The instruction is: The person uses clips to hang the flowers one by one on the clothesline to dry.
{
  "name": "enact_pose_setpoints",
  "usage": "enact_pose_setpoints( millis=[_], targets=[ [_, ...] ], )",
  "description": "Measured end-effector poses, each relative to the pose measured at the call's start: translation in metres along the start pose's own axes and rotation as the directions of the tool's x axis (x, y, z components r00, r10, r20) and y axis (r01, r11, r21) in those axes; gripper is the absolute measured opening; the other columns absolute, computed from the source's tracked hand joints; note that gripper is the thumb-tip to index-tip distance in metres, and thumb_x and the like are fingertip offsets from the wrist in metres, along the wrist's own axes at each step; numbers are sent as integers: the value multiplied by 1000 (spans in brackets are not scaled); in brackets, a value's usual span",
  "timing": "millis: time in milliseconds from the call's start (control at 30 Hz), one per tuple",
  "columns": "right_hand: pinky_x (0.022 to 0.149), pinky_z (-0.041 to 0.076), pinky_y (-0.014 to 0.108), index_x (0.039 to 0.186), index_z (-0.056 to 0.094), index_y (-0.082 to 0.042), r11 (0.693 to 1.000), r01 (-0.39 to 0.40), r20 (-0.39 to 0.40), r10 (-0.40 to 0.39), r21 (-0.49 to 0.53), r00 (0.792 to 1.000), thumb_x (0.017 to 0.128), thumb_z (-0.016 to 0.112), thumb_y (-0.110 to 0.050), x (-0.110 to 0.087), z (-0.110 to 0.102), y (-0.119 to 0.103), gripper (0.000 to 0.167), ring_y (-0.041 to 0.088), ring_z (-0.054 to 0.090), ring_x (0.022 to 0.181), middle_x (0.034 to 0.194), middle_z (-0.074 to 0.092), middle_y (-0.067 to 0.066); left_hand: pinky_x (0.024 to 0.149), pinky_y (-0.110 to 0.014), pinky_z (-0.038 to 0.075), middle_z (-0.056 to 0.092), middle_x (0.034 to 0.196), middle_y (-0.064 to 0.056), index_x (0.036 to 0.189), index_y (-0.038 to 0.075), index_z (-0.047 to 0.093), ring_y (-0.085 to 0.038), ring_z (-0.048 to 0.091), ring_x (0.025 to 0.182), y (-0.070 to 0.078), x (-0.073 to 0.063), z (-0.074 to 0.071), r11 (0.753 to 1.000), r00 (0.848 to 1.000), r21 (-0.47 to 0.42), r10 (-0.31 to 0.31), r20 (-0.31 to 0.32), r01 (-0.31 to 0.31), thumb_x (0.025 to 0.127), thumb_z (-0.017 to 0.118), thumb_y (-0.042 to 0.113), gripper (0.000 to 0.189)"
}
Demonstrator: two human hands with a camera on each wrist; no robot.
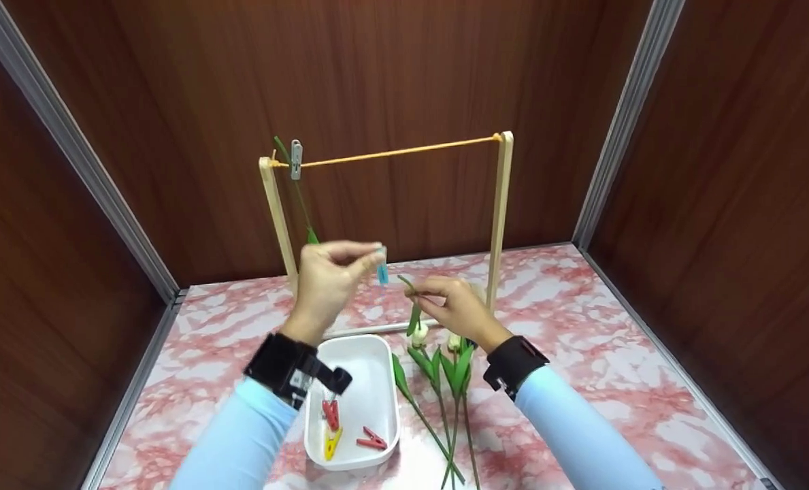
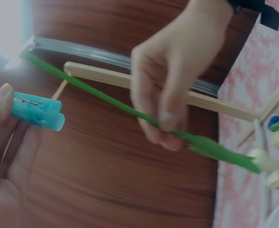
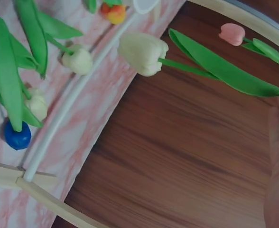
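Observation:
My left hand [image 1: 329, 282] pinches a light-blue clothespin [image 2: 40, 110] between thumb and fingers, with its jaws pointing away from the hand. To its right, my right hand [image 1: 453, 303] holds a white tulip [image 3: 142, 53] by its green stem [image 2: 106, 99]. The bloom hangs downward and the bare stem end points up toward the clothespin. Both hands are in front of and below an orange string [image 1: 397, 153] strung between two wooden posts. At the string's left end a grey clothespin [image 1: 296, 160] clips a stem, and a pink tulip [image 3: 232, 34] hangs head down there.
Below my left wrist stands a white tray [image 1: 363, 367] holding red clothespins [image 1: 373, 439] and a yellow clothespin [image 1: 333, 444]. Several tulips [image 1: 460, 374] lie beside it on the marbled table, among them a blue bloom [image 3: 17, 136]. The wooden post [image 1: 501, 218] rises behind my right hand.

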State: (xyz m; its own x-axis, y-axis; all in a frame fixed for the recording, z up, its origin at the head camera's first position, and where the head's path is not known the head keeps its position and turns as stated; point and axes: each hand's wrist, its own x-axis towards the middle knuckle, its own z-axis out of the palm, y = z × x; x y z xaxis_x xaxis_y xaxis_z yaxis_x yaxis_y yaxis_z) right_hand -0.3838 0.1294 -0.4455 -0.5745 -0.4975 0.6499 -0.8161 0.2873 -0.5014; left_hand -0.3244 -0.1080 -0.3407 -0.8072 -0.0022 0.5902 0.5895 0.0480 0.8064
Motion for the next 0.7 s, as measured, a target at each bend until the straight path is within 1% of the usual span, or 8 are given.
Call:
enact_pose_setpoints(
  millis=[100, 200, 267, 333, 400, 500, 567, 700],
  targets=[
    [93, 59, 35, 114, 80, -4, 999, -16, 8, 16, 33, 1000, 99, 73, -1, 4, 0, 1, 17, 22, 74, 103, 110, 78, 4, 83, -36, 62, 80, 96, -7, 94, 3, 84, -23, 78, 89, 20, 24, 0, 998, 998, 22, 55, 21, -56, 84, 90, 6, 12],
    [93, 59, 35, 114, 80, -3, 998, 2, -10, -1, 66, 1000, 98, 73, 2, 10, 0, 2, 19, 24, 75, 103, 110, 78, 7, 85, -34, 61, 80, 95, -8, 94, 1, 84, -22, 77, 91, 41, 55, -2, 991, 992, 59, 119, 31, -121, 85, 90, 6, 12],
    [92, 60, 35, 114, 80, -2, 996, 27, -28, -25, 85, 999, 98, 73, 3, 18, 1, 2, 18, 26, 75, 101, 109, 79, 8, 85, -31, 60, 80, 94, -8, 93, -1, 84, -20, 76, 93, 54, 78, -4, 989, 992, 79, 123, 23, -124, 86, 89, 7, 12],
    [90, 61, 36, 114, 79, -1, 992, 52, -46, -47, 114, 998, 98, 72, 3, 28, 3, 2, 18, 28, 76, 100, 109, 78, 11, 83, -28, 57, 80, 92, -6, 93, 1, 84, -16, 74, 92, 65, 102, -9, 993, 997, 94, 71, -12, -70, 85, 90, 9, 13],
    [87, 62, 35, 114, 79, 0, 990, 61, -61, -53, 130, 997, 99, 72, 2, 40, 6, 0, 17, 28, 76, 98, 108, 78, 12, 83, -25, 57, 80, 91, -7, 93, 0, 84, -15, 74, 90, 72, 123, -14, 997, 999, 76, -17, -49, 21, 85, 90, 9, 13],
    [84, 62, 33, 115, 79, 1, 990, 29, -66, -20, 138, 998, 99, 72, 0, 58, 10, -4, 17, 25, 76, 98, 109, 78, 14, 83, -26, 60, 79, 94, -10, 94, -1, 83, -16, 76, 87, 78, 146, -19, 986, 985, 46, -157, -76, 160, 86, 89, 8, 13],
    [84, 62, 31, 115, 79, 1, 991, -20, -53, 27, 132, 998, 100, 72, -3, 71, 13, -8, 17, 22, 76, 98, 109, 78, 13, 82, -31, 62, 78, 98, -13, 96, -3, 82, -21, 77, 86, 78, 157, -21, 975, 974, 38, -214, -73, 217, 87, 87, 4, 13],
    [83, 61, 29, 115, 79, 0, 982, -146, -8, 148, 117, 989, 101, 72, -5, 91, 18, -13, 16, 20, 76, 97, 107, 79, 11, 84, -33, 62, 76, 103, -16, 96, -4, 82, -23, 75, 88, 73, 169, -22, 960, 960, 69, -266, -85, 272, 88, 85, 1, 10]
  ],
)
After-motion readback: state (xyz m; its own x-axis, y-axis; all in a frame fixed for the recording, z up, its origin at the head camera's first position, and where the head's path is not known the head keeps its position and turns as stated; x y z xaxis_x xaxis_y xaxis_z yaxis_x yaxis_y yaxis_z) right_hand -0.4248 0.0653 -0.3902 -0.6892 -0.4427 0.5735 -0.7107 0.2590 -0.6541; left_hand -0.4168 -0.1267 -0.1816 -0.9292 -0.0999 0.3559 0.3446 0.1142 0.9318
